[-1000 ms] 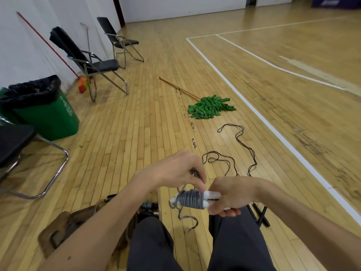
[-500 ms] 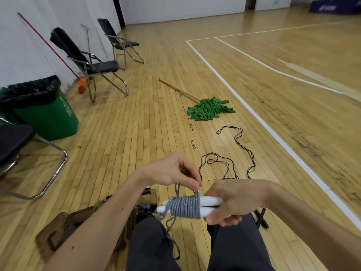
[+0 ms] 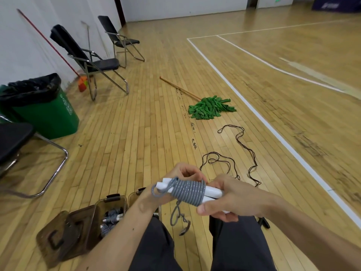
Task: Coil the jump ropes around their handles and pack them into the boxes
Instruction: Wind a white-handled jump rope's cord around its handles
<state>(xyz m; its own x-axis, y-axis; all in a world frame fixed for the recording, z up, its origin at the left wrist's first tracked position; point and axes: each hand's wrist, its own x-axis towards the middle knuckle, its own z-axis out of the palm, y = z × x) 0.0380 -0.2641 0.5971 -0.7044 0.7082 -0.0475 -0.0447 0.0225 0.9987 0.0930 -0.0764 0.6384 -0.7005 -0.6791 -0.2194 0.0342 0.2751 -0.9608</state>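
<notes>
Hands together above your lap: right hand (image 3: 232,198) clamps white handles (image 3: 213,191), left hand (image 3: 185,172) pinches grey rope (image 3: 188,190) coiled round them. Pull wraps tight, tuck loose tail (image 3: 175,214); box (image 3: 109,204) sits near-left.

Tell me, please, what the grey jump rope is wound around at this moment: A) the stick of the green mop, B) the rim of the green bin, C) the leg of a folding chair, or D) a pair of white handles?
D: the grey rope sits in tight turns around the white handles, whose other end the right hand grips above the person's lap.
</notes>
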